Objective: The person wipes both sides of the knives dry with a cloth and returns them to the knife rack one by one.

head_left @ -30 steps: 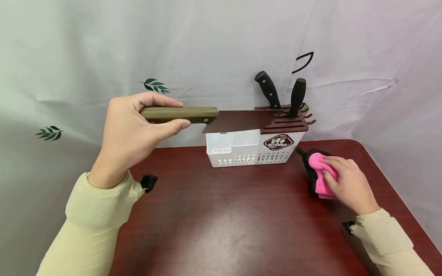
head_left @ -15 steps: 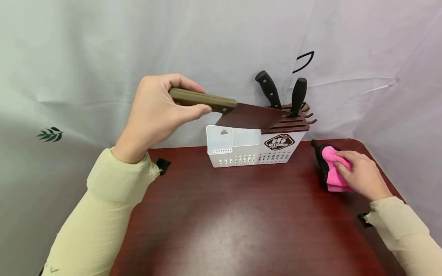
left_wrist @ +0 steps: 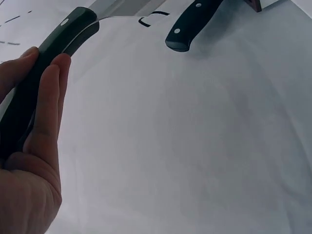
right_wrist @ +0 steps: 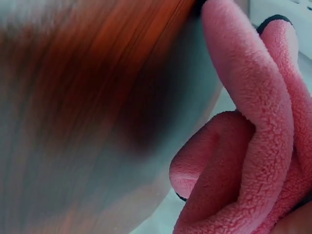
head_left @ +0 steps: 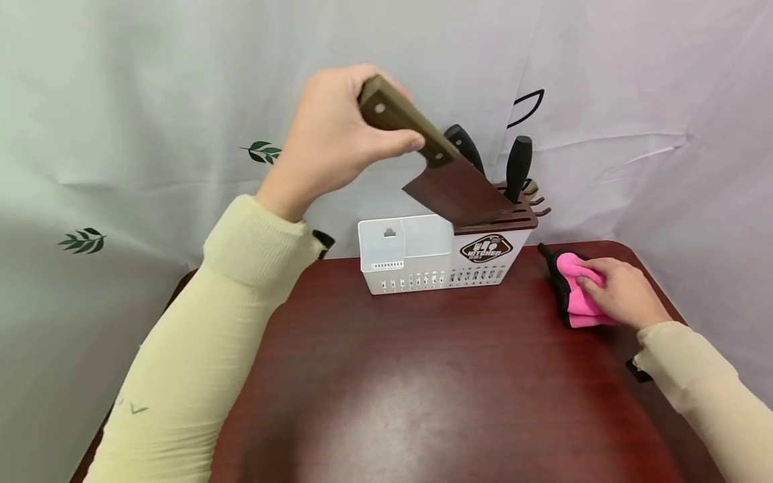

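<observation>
My left hand (head_left: pixel 335 137) grips the brown handle of a cleaver (head_left: pixel 455 191), thumb along the near side. The blade slants down to the right, its tip over the slotted brown top of a white knife holder (head_left: pixel 431 275); whether it touches a slot cannot be told. Behind the blade stands one black-handled knife (head_left: pixel 464 144), with another black-handled knife (head_left: pixel 519 164) to its right, both in the holder. At the right my right hand (head_left: pixel 628 288) grips a bunched pink cloth (head_left: pixel 586 302) with black edging or backing, low over the table. The right wrist view shows its fluffy folds (right_wrist: pixel 263 112).
The holder stands at the back edge of a dark red wooden table (head_left: pixel 423 376), against a pale curtain (head_left: pixel 362 33). Brown hooks (head_left: pixel 541 204) stick out from the holder's right end. Its left half has an uncovered white compartment (head_left: pixel 425 236).
My left hand has risen and moved right, tipping the cleaver from level to blade-down over the holder. My right hand has shifted the cloth slightly right and back.
</observation>
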Demonstrator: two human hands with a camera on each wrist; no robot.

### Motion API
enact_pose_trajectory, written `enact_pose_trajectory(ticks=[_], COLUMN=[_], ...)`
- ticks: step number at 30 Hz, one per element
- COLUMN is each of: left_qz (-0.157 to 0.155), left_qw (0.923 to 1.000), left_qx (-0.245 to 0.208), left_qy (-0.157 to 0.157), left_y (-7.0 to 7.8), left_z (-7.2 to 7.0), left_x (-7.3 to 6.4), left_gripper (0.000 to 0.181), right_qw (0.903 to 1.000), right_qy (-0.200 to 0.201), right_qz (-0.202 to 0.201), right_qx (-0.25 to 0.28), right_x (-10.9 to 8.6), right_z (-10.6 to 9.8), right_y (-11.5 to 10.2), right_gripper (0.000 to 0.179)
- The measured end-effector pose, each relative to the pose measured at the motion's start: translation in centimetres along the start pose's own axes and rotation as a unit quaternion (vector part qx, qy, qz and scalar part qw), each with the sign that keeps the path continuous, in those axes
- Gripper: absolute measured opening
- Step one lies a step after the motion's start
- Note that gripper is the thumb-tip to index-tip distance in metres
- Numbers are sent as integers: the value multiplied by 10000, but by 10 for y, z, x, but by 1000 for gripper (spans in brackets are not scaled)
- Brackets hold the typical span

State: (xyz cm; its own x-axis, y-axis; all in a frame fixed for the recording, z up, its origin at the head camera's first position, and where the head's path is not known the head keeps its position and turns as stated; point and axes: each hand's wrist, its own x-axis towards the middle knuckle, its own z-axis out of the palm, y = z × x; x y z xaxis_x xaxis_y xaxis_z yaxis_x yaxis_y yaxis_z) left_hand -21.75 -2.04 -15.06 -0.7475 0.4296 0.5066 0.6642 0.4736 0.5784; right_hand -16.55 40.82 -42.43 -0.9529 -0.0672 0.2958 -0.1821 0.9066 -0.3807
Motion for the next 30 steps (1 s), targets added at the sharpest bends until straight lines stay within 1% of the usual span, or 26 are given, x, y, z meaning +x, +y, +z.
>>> enact_pose_trajectory(ticks=[3, 6, 9, 14, 17, 19, 23, 26, 30], left_qz=[104, 93, 28, -49, -36, 32, 45, -44, -169], left_qw=[9994, 9979, 9974, 9979, 9973, 9969, 9965, 9959, 9933], left_qx=[250, 539, 597, 384, 309, 261, 210, 347, 553], left_qy=[-212, -347, -412, -527, -660, -743, -810, -839, -1003], left_y=[5, 11, 17, 22, 22, 21, 17, 14, 13], left_z=[8, 16, 23, 36, 45, 53, 67, 77, 91], left_x=[13, 23, 30, 40, 42, 42, 40, 40, 41], left_gripper=[26, 29, 35, 45, 48, 48, 49, 51, 55], right_qw=[9994, 9986, 9983, 9972, 9956, 9935, 9888, 9875, 9864], right_qy=[-300, -481, -527, -640, -780, -939, -1153, -1124, -1074], right_qz=[112, 133, 73, -19, -53, -115, -364, -561, -723], right_qx=[-122, -198, -255, -393, -515, -638, -871, -954, -1008], right_x=[4, 5, 5, 6, 7, 8, 8, 7, 5], right_z=[3, 5, 7, 9, 11, 13, 15, 17, 17], right_y=[5, 9, 11, 11, 9, 9, 10, 12, 16], right_gripper=[33, 35, 36, 36, 38, 40, 40, 39, 39])
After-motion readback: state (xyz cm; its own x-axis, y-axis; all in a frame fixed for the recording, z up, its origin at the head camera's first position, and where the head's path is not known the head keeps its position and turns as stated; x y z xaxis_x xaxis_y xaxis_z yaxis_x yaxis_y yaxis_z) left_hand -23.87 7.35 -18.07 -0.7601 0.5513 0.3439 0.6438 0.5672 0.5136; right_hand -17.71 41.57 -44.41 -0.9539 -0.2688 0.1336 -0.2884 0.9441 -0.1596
